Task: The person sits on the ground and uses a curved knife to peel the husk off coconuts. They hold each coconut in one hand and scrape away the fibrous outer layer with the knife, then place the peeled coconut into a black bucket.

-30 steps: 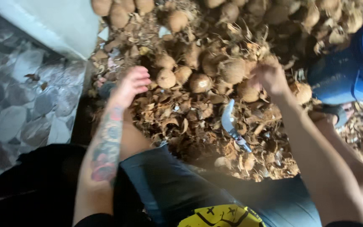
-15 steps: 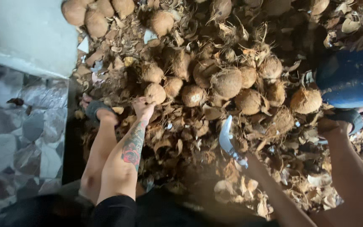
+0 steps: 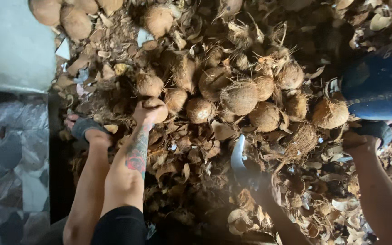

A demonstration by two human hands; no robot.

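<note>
My left hand, on a tattooed forearm, is closed over a brown husked coconut at the near left edge of a heap of coconuts. My right hand lies low in shadow at the centre. It grips the base of a curved metal blade that points up toward the heap. My left foot in a grey sandal rests left of the held coconut. My right foot in a dark sandal sits at the far right.
Dry husk scraps cover the ground under the heap. A blue barrel stands at the right behind my right foot. A pale wall fills the upper left, with patterned floor tiles below it.
My left hand went from open over the heap to closed on a coconut. My right hand drew back from the coconuts down to the blade. The view shifted nearer to the heap.
</note>
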